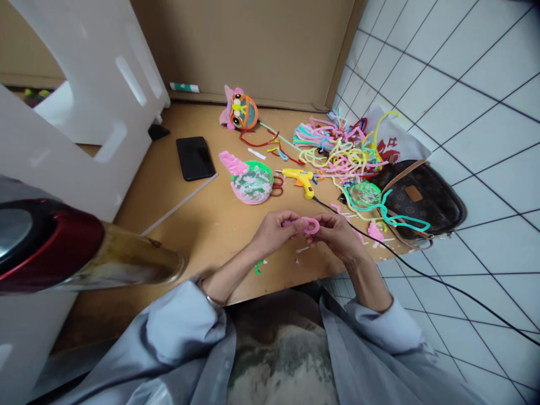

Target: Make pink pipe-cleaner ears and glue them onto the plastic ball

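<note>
Near the table's front edge, a looped pink pipe cleaner (311,225) is pinched between my two hands. My left hand (282,229) grips its left end, and the fingers of my right hand (335,233) close on the right side of the loop. Beyond them lies a round piece (253,183) with a green and pink fuzzy rim and a pink fuzzy ear-like part. Red-handled scissors (277,187) lie partly under that piece. Just past my hands rests a yellow glue gun (301,179), its black cord running off to the right.
A tangle of pastel pipe cleaners (337,149) lies at the back right, by a brown handbag (422,197). A decorated animal-face piece (242,111) is at the back, and a black phone (195,158) lies left. A large bottle (139,253) stands close on the left.
</note>
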